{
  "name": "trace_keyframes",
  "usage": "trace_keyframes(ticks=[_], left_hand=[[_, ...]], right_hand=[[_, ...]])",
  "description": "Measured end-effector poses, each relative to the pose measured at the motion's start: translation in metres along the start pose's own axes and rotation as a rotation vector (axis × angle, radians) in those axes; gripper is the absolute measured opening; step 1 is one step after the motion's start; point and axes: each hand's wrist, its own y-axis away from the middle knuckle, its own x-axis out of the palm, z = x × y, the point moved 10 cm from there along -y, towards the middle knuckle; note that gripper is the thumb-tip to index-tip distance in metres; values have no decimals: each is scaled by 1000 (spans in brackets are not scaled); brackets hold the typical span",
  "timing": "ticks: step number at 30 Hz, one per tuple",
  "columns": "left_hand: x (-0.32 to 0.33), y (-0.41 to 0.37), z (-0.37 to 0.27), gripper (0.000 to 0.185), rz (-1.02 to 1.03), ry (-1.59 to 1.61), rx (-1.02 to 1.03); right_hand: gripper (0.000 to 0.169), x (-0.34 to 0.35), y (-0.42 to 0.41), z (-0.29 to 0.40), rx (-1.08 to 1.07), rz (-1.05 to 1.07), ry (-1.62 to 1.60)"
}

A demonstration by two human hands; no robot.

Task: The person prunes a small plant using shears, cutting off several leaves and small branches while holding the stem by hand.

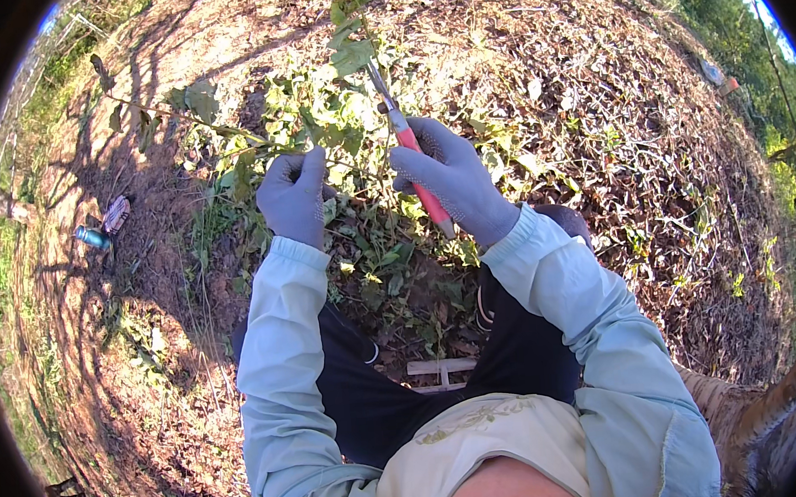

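Observation:
My left hand [294,197], in a grey dotted work glove, pinches a thin leafy stem [227,130] between thumb and fingers. The stem reaches out to the upper left, with a few drooping leaves along it. In my right hand [452,175], gloved the same way, is a red-handled pair of pruning shears [407,137]. Its metal blades point away from me, beside a leafy shoot [353,54]; whether they touch it I cannot tell. Below both hands, low green plants [385,256] grow in the shade between my legs. The left fingertips are partly hidden.
A wooden stool [441,367] shows between my legs. Off to the left, a teal bottle [92,236] lies by a checked pouch [116,214]. A tree trunk [728,412] with a branch stands close at lower right. Dry leaf litter [642,183] covers the ground on the right.

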Motion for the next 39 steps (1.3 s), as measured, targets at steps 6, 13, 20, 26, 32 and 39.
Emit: trace_keyframes(ticks=[6,13,20,26,32,39], left_hand=[[-1,0,0,21,0,27,-11],[-1,1,-2,19,2,33,-14],[-5,0,-1,19,-7,20,4],[-9,1,-2,21,-29,-15,-12],[-11,0,0,22,-25,-8,0],[-12,-2,1,22,-37,-22,-11]], right_hand=[[46,2,3,6,28,31,-115],[45,3,2,10,-5,20,-124],[47,9,2,6,36,77,-29],[47,14,7,4,65,89,-85],[46,5,5,6,31,42,-198],[46,19,12,-9,97,151,-44]])
